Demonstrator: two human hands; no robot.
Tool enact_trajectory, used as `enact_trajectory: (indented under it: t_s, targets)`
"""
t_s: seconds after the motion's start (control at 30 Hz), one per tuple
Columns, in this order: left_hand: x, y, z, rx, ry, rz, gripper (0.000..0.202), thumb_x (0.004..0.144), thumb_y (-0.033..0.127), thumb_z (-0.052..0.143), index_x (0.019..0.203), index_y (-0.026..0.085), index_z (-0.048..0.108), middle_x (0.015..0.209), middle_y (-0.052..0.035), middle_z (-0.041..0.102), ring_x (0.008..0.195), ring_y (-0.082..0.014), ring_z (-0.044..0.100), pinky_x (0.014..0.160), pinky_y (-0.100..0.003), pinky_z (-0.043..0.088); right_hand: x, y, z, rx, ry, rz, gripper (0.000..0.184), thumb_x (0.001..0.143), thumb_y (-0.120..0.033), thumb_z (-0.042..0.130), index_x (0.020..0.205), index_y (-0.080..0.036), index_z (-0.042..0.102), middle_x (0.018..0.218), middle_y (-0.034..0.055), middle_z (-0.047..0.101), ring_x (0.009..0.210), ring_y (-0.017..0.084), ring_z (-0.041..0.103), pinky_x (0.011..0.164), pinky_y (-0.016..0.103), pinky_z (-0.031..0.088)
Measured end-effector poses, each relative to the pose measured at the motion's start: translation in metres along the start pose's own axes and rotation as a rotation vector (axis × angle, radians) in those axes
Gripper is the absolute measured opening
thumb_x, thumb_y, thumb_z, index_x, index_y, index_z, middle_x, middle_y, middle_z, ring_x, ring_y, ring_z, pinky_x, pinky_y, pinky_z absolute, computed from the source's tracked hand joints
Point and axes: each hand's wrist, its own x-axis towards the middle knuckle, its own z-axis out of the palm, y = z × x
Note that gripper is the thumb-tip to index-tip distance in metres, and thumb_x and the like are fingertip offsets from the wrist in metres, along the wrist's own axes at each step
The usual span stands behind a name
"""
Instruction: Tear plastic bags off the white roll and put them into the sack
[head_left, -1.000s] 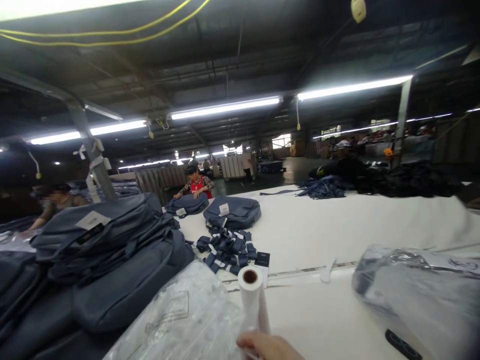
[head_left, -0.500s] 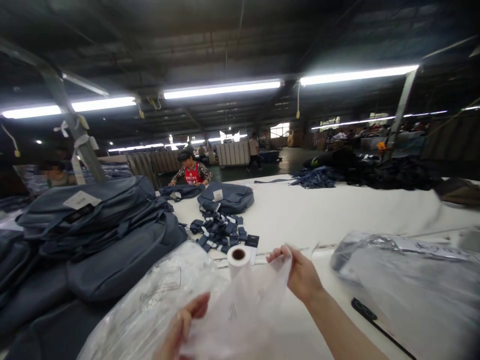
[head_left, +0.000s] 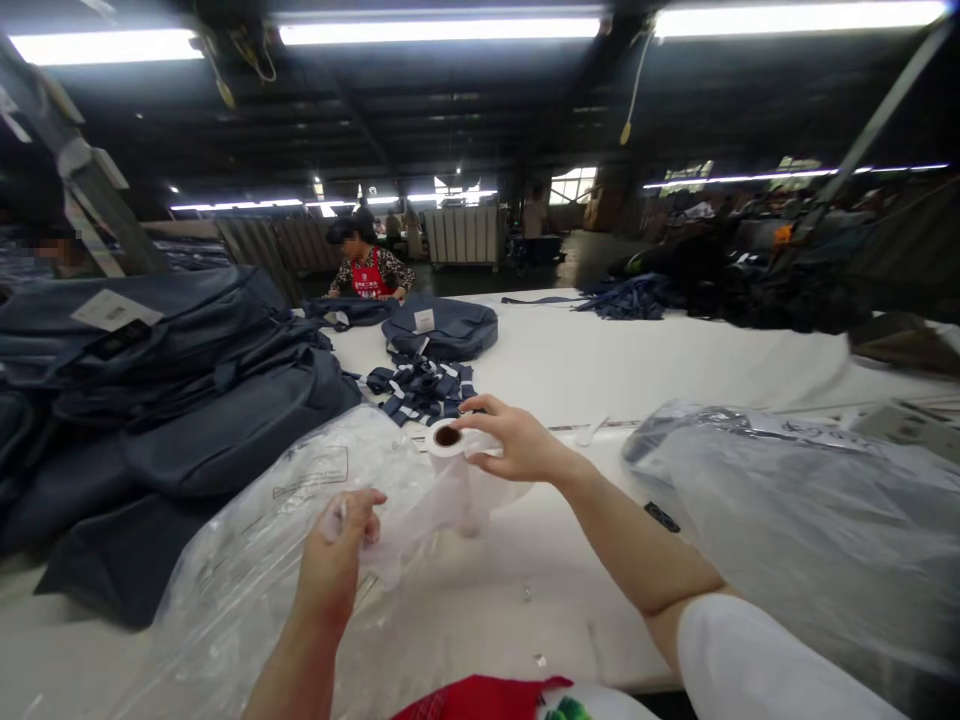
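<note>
I'm seeing the white film roll [head_left: 447, 456] standing upright on the white-topped table [head_left: 600, 360], its brown core facing up, probably so the film can be coming off around the side. My right hand [head_left: 517, 440] is reaching over its rim, fingers parted and touching it – it seems to be steadying the roll, though I can't tell whether the thumb is also catching film. My left hand [head_left: 339, 535] is curling closed on the translucent film [head_left: 420, 512], index finger sticking out, and the span between is hanging slack-looking, perhaps because neither side is pulling hard.

Under the left hand, a crumpled clear plastic bag [head_left: 300, 470] is crowding the space, lying against the stack of navy bags [head_left: 225, 430]. A heap of navy straps [head_left: 427, 385] is sitting just behind the roll, with a tagged navy bag [head_left: 450, 335] beyond. Right of my forearm, more clear plastic [head_left: 787, 530] is covering part of what looks like a phone [head_left: 661, 517] – clutter on both sides. Farther off, a co-worker in a red apron [head_left: 367, 275] is handling another bag [head_left: 352, 311].
</note>
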Motion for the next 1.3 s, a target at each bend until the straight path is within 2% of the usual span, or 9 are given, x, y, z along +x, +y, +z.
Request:
enact_trajectory:
  t_s: [0.13,0.2,0.27,0.4,0.53,0.67,0.83,1.0,1.3]
  targets:
    - [0.005,0.011,0.002,0.636,-0.125,0.237,0.038,0.070,0.050,0.074,0.097,0.024,0.067,0.101,-0.0026,0.073,0.088,-0.0221,0.066,0.082,-0.033,0.047,0.012,-0.004,0.005,-0.114,-0.177,0.006,0.042,0.081,-0.035,0.074,0.121,-0.032,0.064,0.138,0.0060,0.051,0.105,0.023,0.065,0.092,0.037,0.051]
    - [0.008,0.014,0.001,0.914,-0.250,0.219,0.040,0.077,0.053,0.066,0.107,0.028,0.069,0.101,-0.0020,0.075,0.085,-0.0240,0.068,0.081,-0.035,0.046,0.015,-0.003,0.005,-0.117,-0.203,-0.002,0.042,0.078,-0.035,0.077,0.118,-0.031,0.065,0.141,0.0052,0.049,0.102,0.023,0.066,0.090,0.035,0.051]
    - [0.012,0.013,-0.002,1.039,-0.383,0.183,0.036,0.086,0.055,0.053,0.102,0.030,0.073,0.096,-0.0009,0.077,0.081,-0.0231,0.069,0.076,-0.033,0.047,0.016,0.000,0.006,-0.102,-0.233,-0.014,0.043,0.074,-0.039,0.081,0.113,-0.029,0.066,0.144,0.0052,0.047,0.101,0.023,0.066,0.089,0.034,0.051]
    - [0.020,-0.001,-0.028,0.984,-0.483,0.236,0.041,0.092,0.052,0.043,0.088,0.027,0.075,0.091,0.0008,0.078,0.087,-0.0209,0.070,0.076,-0.027,0.048,0.015,0.010,0.008,-0.048,-0.274,-0.008,0.048,0.071,-0.039,0.083,0.114,-0.028,0.065,0.130,0.0058,0.056,0.105,0.023,0.064,0.090,0.032,0.049]
    - [0.021,-0.016,-0.069,0.890,-0.370,0.218,0.042,0.086,0.058,0.052,0.088,0.024,0.077,0.094,-0.0014,0.078,0.091,-0.0226,0.072,0.079,-0.027,0.053,0.013,0.023,0.015,-0.029,-0.239,0.057,0.042,0.075,-0.033,0.081,0.113,-0.026,0.064,0.118,0.0050,0.059,0.101,0.022,0.063,0.087,0.032,0.049]
    - [0.012,-0.020,-0.097,0.830,-0.276,0.165,0.046,0.079,0.064,0.058,0.086,0.023,0.079,0.096,-0.0035,0.079,0.094,-0.0246,0.072,0.082,-0.027,0.056,0.016,0.032,0.024,-0.070,-0.172,0.117,0.035,0.080,-0.042,0.077,0.107,-0.024,0.066,0.113,0.0070,0.056,0.094,0.022,0.062,0.085,0.033,0.049]
    - [0.007,-0.029,-0.106,0.860,-0.200,0.179,0.054,0.081,0.067,0.051,0.084,0.021,0.080,0.090,-0.0044,0.079,0.087,-0.0251,0.074,0.076,-0.027,0.057,0.025,0.035,0.031,-0.045,-0.168,0.104,0.033,0.083,-0.043,0.073,0.109,-0.024,0.065,0.114,0.0072,0.054,0.094,0.021,0.061,0.086,0.033,0.049]
    - [0.004,-0.053,-0.114,0.857,-0.187,0.179,0.051,0.082,0.065,0.052,0.082,0.022,0.079,0.089,-0.0029,0.079,0.086,-0.0247,0.074,0.077,-0.027,0.057,0.025,0.036,0.033,-0.012,-0.165,0.074,0.032,0.084,-0.041,0.073,0.110,-0.024,0.065,0.114,0.0077,0.053,0.096,0.022,0.061,0.089,0.034,0.048]
    - [-0.028,-0.081,-0.122,0.821,-0.086,0.101,0.051,0.077,0.067,0.054,0.081,0.023,0.079,0.086,-0.0021,0.079,0.085,-0.0261,0.075,0.077,-0.029,0.059,0.023,0.023,0.034,0.020,-0.177,0.037,0.029,0.084,-0.042,0.073,0.101,-0.022,0.064,0.112,0.0074,0.053,0.096,0.021,0.060,0.088,0.033,0.049]
